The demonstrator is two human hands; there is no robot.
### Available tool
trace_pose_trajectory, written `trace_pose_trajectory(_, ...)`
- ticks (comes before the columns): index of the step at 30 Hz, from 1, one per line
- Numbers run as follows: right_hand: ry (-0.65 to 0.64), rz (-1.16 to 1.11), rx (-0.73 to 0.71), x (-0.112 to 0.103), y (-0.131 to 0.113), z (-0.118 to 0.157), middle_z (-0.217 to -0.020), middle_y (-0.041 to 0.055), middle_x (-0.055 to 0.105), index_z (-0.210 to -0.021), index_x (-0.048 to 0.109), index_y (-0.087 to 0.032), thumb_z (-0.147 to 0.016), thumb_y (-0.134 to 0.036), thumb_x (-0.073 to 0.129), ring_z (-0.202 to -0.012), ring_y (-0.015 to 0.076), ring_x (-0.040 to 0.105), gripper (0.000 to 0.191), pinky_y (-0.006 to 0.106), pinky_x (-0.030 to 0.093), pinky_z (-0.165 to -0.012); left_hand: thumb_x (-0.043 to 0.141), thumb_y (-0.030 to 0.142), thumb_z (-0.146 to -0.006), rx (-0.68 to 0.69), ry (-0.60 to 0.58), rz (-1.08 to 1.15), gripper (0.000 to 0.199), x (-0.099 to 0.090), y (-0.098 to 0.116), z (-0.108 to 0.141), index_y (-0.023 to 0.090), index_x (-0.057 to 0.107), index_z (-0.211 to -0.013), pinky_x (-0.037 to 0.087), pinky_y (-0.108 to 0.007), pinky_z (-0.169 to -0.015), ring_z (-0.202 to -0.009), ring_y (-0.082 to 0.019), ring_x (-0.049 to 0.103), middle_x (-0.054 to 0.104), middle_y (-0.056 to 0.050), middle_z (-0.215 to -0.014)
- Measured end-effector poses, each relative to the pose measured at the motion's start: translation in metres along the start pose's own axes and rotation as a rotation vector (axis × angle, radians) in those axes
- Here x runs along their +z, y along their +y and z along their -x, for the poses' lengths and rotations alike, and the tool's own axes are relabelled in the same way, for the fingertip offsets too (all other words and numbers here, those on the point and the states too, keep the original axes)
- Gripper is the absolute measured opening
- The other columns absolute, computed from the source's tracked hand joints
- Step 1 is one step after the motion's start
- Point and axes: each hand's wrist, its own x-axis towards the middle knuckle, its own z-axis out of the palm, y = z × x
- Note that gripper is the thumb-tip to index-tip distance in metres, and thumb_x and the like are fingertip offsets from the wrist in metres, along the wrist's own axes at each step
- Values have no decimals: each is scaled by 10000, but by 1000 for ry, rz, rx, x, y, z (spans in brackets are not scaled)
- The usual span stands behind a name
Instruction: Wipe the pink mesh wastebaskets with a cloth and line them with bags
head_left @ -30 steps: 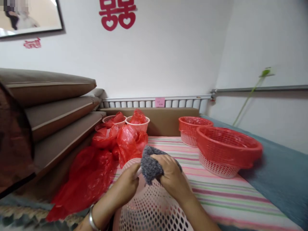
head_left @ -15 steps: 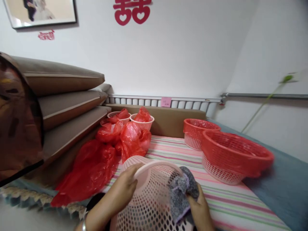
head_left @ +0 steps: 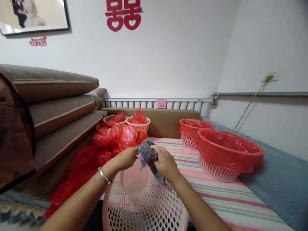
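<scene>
A pale pink perforated plastic basket [head_left: 166,205] is tilted in front of me, low in the view. My left hand [head_left: 127,158], with a silver bangle on its wrist, is closed at the basket's far edge; its fingertips are partly hidden behind the cloth. A grey fuzzy cloth [head_left: 148,152] with purple edging is bunched in my right hand [head_left: 166,163], pressed against that same far edge. Both hands are close together, with the cloth between them.
Red plastic bags [head_left: 128,136] lie beyond my left hand, before a small white basket [head_left: 141,126] holding another bag. At right stand a larger red-lined basket [head_left: 228,154] and a smaller one [head_left: 192,128]. Stacked cushions [head_left: 64,109] rise at left on the striped sheet's side.
The basket has been turned and tipped, so its rim has left the middle. My right hand has carried the cloth up and left, next to my left hand. The view has shifted slightly right.
</scene>
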Motion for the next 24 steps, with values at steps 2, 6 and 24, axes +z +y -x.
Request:
trace_pose_trajectory(2,12,-31,36,5,13,-1,-1140,53,603,-1176,533,-215,-666,-75,429,-1079,209,516,539,366,395,-956,491,39,-744,2,-22,-54,392,0,-9,-6,160,658,-1078,458,-310,-920,-1022,-228,630,709,-62,-1101)
trace_pose_trajectory(6,98,-183,214,14,49,22,-1276,40,557,-1267,481,-224,-687,-99,421,-1184,181,491,597,357,357,-1037,450,62,-767,-78,70,-89,370,-2,-23,1,146,634,-1077,466,-335,-886,-955,-229,642,709,-89,-1049)
trace_pose_trajectory(24,431,-299,344,16,75,94,-1158,103,617,-1180,537,-180,-748,-313,462,-1086,255,565,459,443,419,-981,465,115,-750,-173,-34,-139,347,0,18,28,161,624,-1055,487,-318,-827,-943,-233,648,699,-91,-1050)
